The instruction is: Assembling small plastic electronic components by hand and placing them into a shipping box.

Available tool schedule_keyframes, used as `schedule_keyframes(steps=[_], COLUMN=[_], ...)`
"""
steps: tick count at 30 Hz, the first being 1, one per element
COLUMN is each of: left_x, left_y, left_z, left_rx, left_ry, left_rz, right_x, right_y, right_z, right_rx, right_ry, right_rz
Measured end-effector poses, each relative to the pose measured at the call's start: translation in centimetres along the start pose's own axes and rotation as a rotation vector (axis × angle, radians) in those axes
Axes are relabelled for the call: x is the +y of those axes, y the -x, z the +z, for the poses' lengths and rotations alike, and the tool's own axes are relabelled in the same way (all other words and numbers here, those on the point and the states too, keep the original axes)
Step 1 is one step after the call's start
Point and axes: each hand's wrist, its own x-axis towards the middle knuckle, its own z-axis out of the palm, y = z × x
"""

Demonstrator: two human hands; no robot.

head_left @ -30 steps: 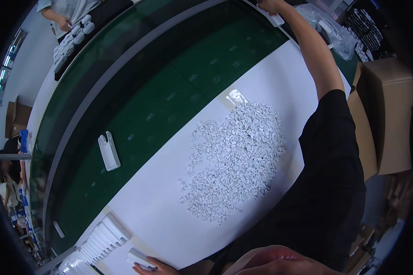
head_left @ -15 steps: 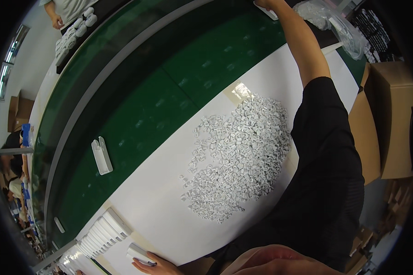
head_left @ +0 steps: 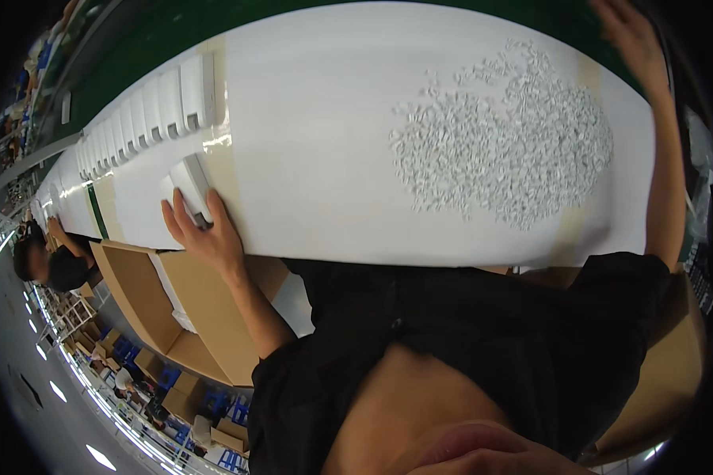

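My left hand point(head_left: 210, 236) is on the lower end of a white oblong plastic case point(head_left: 188, 180), with thumb and fingers on either side of it. The case lies on the white tabletop point(head_left: 309, 134), just in front of a row of similar white cases point(head_left: 154, 107) standing side by side. My right hand point(head_left: 635, 43) is stretched out to the far right over the green belt point(head_left: 566, 22). Its fingers are extended and partly cut off by the picture's upper edge, and nothing shows in them. A wide pile of small white plastic pieces point(head_left: 523, 146) lies between my hands.
Tan tape strips point(head_left: 220, 103) cross the tabletop. An open cardboard box point(head_left: 146, 297) stands below the table's near left edge, and another carton point(head_left: 657, 372) is at the lower right. Another person point(head_left: 55, 265) works farther along at the left.
The view has swung down and to the left. My right hand held a white piece over the belt before; none shows in it now. My left hand stays at its white case.
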Motion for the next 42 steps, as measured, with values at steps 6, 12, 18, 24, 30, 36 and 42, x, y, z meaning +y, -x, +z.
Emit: schedule_keyframes(steps=[6, 12, 18, 24, 30, 36, 42], left_x=[0.2, 2.1, 4.0, 4.4, 4.3, 4.0, 4.3], left_y=[1.8, 5.0, 7.3, 6.2, 4.4, 5.6, 4.2], left_z=[0.4, -1.0, -0.5, -0.3, -1.9, -3.4, -3.6], left_rx=[0.121, -0.233, -0.212, -0.224, -0.253, -0.385, -0.647], left_ry=[-0.181, 0.265, 0.471, 0.528, 0.69, 1.055, 1.638], left_rz=[0.198, 0.429, 0.218, 0.087, 0.057, -0.203, -0.452], right_x=[-16.5, -18.2, -18.5, -17.7, -18.7, -18.6, -19.2], right_y=[8.2, 10.1, 9.9, 11.3, 8.9, 9.3, 9.8], right_z=[10.3, 14.3, 17.0, 16.5, 15.2, 16.5, 15.4], right_rx=[-0.392, -0.33, -0.292, -0.239, -0.278, -0.433, -0.412], right_ry=[0.42, 0.41, 0.717, 0.597, 0.66, 0.738, 0.739], right_rz=[-0.557, -0.577, -0.551, -0.537, -0.501, -0.386, -0.413])
